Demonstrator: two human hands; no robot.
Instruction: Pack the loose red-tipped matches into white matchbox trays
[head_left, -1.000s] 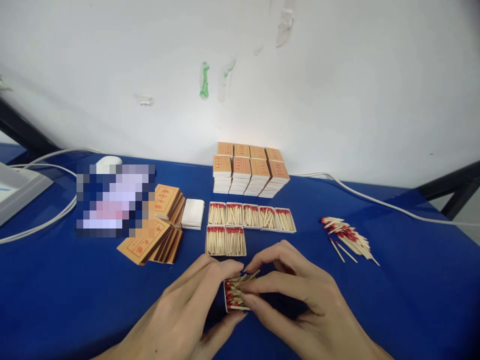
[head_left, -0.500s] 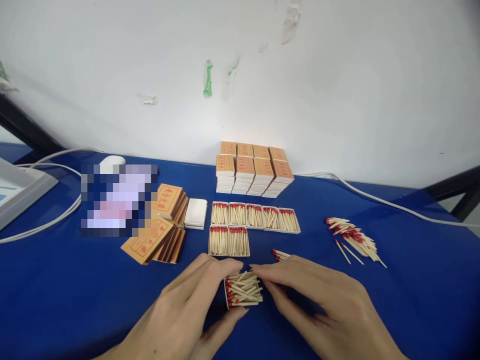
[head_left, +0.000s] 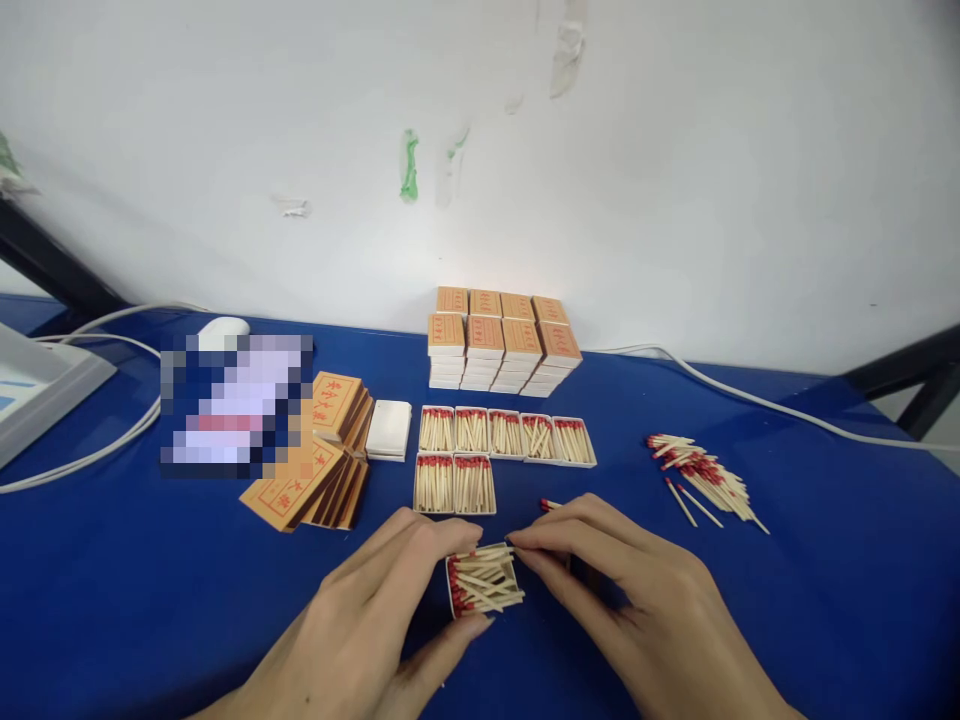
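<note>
My left hand grips a small white matchbox tray between thumb and fingers, one on the far side and one on the near side. Loose red-tipped matches lie in it at mixed angles, their heads mostly to the left. At the tray's far right corner, the fingertips of my right hand pinch together at the end of a match. A few matches show partly behind my right hand. Beyond my hands stand two rows of filled trays, matches lined up with heads away from me.
Stacked orange matchboxes stand by the wall. Orange box sleeves lean in a pile at left, beside white trays. A pile of matches lies at right. A white cable crosses the blue table.
The matches in the held tray have shifted and lie somewhat flatter. My right hand's fingertips have closed in at the tray's corner. The view has moved slightly.
</note>
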